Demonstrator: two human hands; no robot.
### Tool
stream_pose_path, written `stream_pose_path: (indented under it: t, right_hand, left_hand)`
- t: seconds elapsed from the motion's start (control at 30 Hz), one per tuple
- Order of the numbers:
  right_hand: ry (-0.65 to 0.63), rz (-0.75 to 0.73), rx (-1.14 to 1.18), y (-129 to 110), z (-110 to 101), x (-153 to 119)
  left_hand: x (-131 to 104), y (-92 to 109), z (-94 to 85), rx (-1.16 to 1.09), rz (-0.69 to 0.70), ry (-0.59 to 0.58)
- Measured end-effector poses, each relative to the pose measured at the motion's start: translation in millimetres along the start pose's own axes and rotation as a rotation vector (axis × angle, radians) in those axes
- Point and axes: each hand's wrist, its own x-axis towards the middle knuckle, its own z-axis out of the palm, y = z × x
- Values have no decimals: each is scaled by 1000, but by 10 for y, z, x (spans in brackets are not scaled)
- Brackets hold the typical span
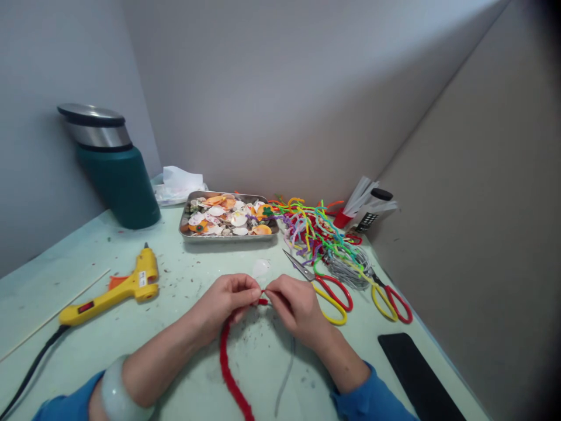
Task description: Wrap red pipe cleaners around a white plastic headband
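Note:
My left hand [234, 298] pinches a fuzzy red pipe cleaner [227, 368], whose long part curves down towards me. Close beside it, my right hand [295, 304] has its thumb and finger pressed together at a small red end between the two hands. A thin grey strand [287, 374] lies below my right hand; whether it is held there, I cannot tell. Just beyond my fingers is a pale shell [262, 268]. Scissors with red and yellow handles [335, 298] lie partly opened to the right of my right hand.
A yellow glue gun [118, 292] and a thin stick [56, 313] lie left. Behind are a green bottle [118, 181], a metal tray [228, 238] of shells and a heap of coloured pipe cleaners [315, 228]. More scissors [392, 301] and a black phone-like slab [418, 374] lie right.

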Motion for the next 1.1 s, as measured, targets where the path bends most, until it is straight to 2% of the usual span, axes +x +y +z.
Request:
stream_pose_path:
  t: [0.1, 0.17, 0.3, 0.37, 0.47, 0.53, 0.63, 0.7, 0.8, 0.93, 1.1]
  right_hand:
    - [28, -179, -201, 31, -15, -14]
    - [82, -221, -278, 32, -31, -3]
    - [273, -207, -334, -13, -75, 19]
    - [289, -191, -294, -45, -71, 13]
    - [136, -75, -113, -77, 3, 5]
    - [86, 111, 88, -80, 83, 17]
    - [154, 439, 498, -65, 192, 52]
    - [212, 570, 713, -56, 234, 68]
    - [250, 606, 798, -55, 250, 72]
    - [237, 582, 755, -60, 247, 62]
    - [245, 550, 656, -43, 272, 41]
  left_hand:
    - [-21, 20, -20, -124, -101, -123]
    - [-20, 30, -11, -107, -96, -110]
    - [28, 16, 22, 154, 116, 175]
    - [51, -1, 25, 271, 233, 287]
    - [43, -14, 19, 413, 367, 351]
    - [7, -13, 21, 541, 459, 352]
    - [-50, -8, 42, 732, 594, 294]
    - [-65, -13, 58, 814, 649, 249]
    - [-48, -34, 68, 883, 631, 234]
    - [-23, -62, 60, 927, 556, 268]
    - [-35, -55, 73, 953, 544, 252]
